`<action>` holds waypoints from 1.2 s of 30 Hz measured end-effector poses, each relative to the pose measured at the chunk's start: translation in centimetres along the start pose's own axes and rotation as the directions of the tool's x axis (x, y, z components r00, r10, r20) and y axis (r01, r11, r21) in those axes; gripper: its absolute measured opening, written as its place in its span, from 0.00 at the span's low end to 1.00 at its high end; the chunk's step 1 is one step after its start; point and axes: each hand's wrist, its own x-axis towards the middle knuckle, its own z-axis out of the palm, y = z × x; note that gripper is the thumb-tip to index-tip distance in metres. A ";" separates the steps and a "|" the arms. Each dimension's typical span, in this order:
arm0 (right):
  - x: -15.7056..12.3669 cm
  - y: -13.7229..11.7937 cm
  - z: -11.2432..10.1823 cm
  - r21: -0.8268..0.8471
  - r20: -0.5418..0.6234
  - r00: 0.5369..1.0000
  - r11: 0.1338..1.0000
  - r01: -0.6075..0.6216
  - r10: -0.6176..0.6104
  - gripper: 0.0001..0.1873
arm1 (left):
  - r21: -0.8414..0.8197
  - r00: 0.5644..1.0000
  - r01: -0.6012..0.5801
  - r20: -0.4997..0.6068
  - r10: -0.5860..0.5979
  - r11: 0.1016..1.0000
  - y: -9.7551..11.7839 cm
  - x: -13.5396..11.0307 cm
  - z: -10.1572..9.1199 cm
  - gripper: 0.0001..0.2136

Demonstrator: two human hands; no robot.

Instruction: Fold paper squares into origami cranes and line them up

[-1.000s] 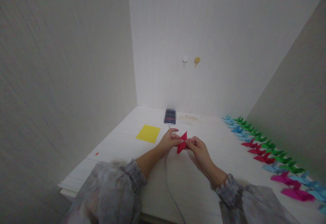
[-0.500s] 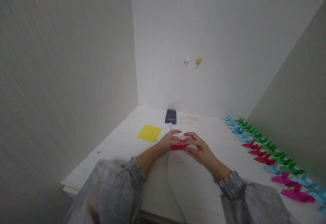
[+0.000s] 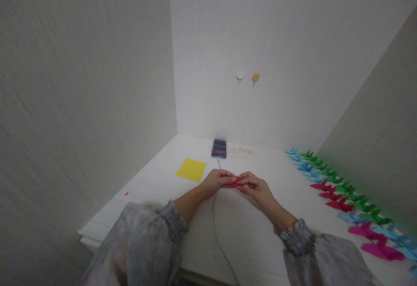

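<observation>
A piece of folded red paper is pinched between both of my hands over the middle of the table. My left hand grips its left end, thumb and fingers closed, a ring showing on one finger. On the other end, the fingers of my right hand are closed around the paper. Much of the red paper is covered by my fingers, so its exact folded shape is hard to see. Left of my hands, a flat yellow square of paper lies on the table.
A phone rests near the back wall, its cable running under my hands to the front edge. Rows of folded paper birds, green, red, magenta and blue, line the right side. A small orange scrap lies far left.
My fingers have closed in on the red paper, which was lower and flatter between looser hands. It now shows smaller between my fingertips.
</observation>
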 end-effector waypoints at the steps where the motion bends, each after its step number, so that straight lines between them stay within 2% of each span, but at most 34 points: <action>1: 0.0 0.0 0.0 0.035 -0.008 0.999 0.999 -0.035 0.036 0.03 | 0.006 1.000 -0.017 0.007 0.017 1.000 0.1 -0.1 0.0 0.12; 4: -0.1 -0.1 0.0 0.137 -0.021 0.991 0.983 -0.126 0.130 0.04 | 0.042 0.997 -0.065 0.045 0.064 0.997 0.2 -0.2 0.0 0.14; 7: -0.1 -0.4 0.2 0.214 -0.034 0.984 0.963 -0.166 0.177 0.05 | 0.114 0.995 -0.089 0.055 0.083 0.989 0.3 -0.3 -0.1 0.17; 16: -0.1 -1.5 0.7 0.251 -0.017 0.973 0.943 -0.219 0.231 0.05 | 0.125 0.994 -0.107 0.042 0.103 0.986 0.5 -0.5 0.1 0.13; 22: -0.3 -1.3 0.8 0.252 -0.010 0.975 0.944 -0.212 0.222 0.04 | 0.092 0.993 -0.120 0.010 0.119 0.989 0.3 -0.4 0.1 0.10; 28: -0.2 -1.5 0.8 0.240 -0.007 0.974 0.946 -0.216 0.225 0.03 | 0.064 0.992 -0.122 0.033 0.120 0.990 0.3 -0.3 0.2 0.10; 33: -0.2 -1.2 0.7 0.167 -0.001 0.978 0.965 -0.204 0.207 0.04 | 0.109 0.991 -0.131 0.048 0.126 0.985 0.4 -0.5 0.1 0.09; 36: -0.2 -0.8 0.4 0.062 0.014 0.987 0.985 -0.162 0.161 0.06 | 0.085 0.994 -0.103 0.038 0.101 0.991 0.3 -0.4 0.1 0.11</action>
